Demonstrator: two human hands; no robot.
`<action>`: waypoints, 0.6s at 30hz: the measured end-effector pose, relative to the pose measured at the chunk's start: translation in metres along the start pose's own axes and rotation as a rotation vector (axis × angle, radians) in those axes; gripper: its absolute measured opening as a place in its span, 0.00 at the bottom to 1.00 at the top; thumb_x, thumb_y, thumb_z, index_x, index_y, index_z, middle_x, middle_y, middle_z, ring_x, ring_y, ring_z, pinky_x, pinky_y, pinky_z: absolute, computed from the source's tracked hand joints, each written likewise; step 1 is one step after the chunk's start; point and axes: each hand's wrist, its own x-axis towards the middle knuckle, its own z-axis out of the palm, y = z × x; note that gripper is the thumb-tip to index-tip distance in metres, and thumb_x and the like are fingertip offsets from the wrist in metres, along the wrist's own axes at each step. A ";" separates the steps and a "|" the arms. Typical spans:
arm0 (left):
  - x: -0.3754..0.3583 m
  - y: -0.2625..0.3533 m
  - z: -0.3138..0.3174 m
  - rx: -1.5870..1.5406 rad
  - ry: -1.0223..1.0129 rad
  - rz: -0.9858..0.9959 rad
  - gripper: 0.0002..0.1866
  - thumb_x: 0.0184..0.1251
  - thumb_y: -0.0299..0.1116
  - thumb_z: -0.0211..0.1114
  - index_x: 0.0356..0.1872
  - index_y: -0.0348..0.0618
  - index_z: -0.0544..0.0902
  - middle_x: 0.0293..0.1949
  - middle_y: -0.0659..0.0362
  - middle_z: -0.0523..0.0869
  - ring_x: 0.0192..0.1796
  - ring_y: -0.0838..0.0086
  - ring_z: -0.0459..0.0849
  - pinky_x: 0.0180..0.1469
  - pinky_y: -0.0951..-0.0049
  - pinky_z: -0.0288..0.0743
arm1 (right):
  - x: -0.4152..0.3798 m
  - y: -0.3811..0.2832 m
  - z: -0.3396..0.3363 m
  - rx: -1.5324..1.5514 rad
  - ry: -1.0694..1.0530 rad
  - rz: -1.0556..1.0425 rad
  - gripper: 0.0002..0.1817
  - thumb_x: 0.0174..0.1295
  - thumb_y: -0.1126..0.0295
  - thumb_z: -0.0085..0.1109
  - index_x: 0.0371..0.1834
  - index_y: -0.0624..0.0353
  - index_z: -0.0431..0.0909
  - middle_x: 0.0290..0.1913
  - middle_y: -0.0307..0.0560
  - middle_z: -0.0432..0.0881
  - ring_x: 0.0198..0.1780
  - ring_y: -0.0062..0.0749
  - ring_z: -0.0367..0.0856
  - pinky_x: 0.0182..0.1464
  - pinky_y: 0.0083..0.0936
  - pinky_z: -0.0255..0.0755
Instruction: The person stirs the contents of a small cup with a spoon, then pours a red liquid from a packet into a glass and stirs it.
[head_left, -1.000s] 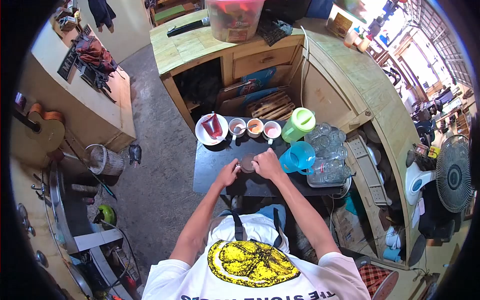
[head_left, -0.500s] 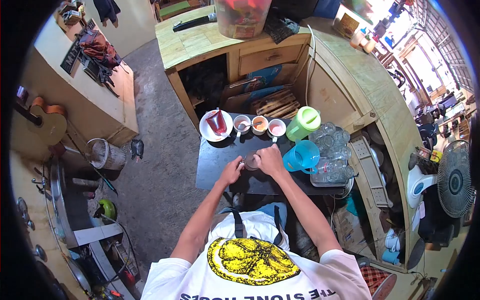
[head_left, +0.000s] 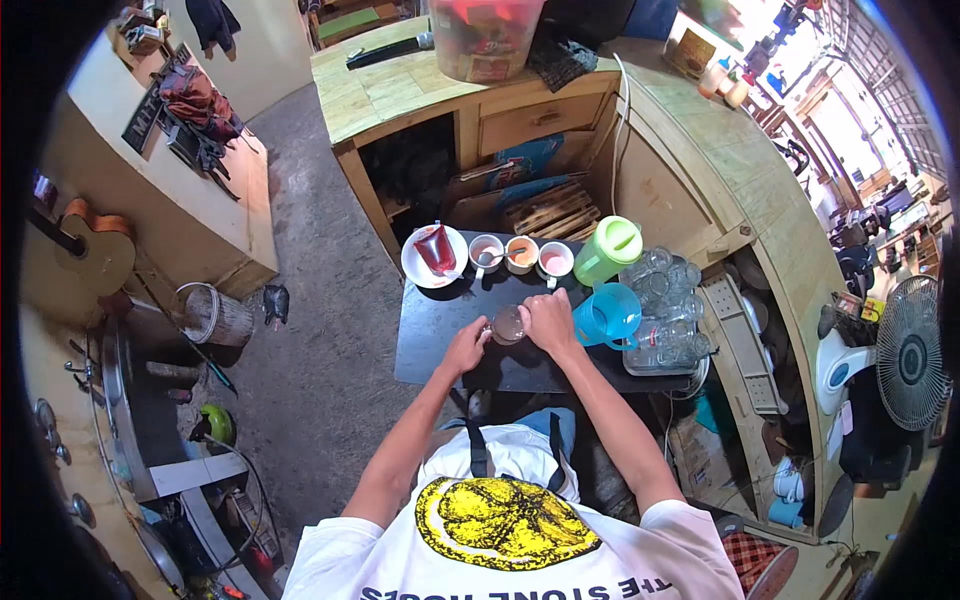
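Note:
On the dark table [head_left: 425,345] a clear glass mug [head_left: 509,325] stands between both hands. My left hand [head_left: 468,343] has its fingers closed round the mug's handle side. Bent fingers of my right hand [head_left: 549,322] are at the mug's right rim; what they hold, if anything, is hidden. Behind them, in a row, are a white bowl with a red packet [head_left: 436,250], a white cup [head_left: 485,252], a cup with orange contents and a spoon [head_left: 520,254], and a cup with pink contents [head_left: 555,261]. A blue pitcher [head_left: 608,314] is right of my right hand.
A green lidded pitcher [head_left: 608,250] stands behind the blue one. Several glass mugs [head_left: 665,310] crowd the table's right end. Beyond the table are a wooden counter [head_left: 385,95] and open shelves. A fan [head_left: 910,350] is at far right, a bucket [head_left: 215,315] on the left floor.
My right hand has shifted slightly right from over the mug, so more of the mug's top shows. My left hand stays at its handle. The whole view has shifted slightly.

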 end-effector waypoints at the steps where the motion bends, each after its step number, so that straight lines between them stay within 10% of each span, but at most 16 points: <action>1: 0.000 -0.001 -0.001 -0.001 -0.005 -0.006 0.08 0.73 0.32 0.54 0.44 0.37 0.71 0.37 0.43 0.82 0.44 0.43 0.81 0.45 0.51 0.72 | -0.001 0.001 -0.001 -0.037 -0.021 0.005 0.12 0.57 0.64 0.63 0.24 0.61 0.86 0.25 0.55 0.84 0.31 0.49 0.83 0.44 0.42 0.68; 18: 0.001 -0.010 0.005 -0.025 0.032 -0.020 0.10 0.72 0.33 0.58 0.46 0.38 0.74 0.37 0.42 0.82 0.43 0.43 0.81 0.45 0.52 0.73 | -0.001 0.006 -0.003 0.060 -0.140 -0.100 0.12 0.59 0.64 0.61 0.24 0.60 0.85 0.25 0.54 0.85 0.33 0.48 0.84 0.47 0.44 0.69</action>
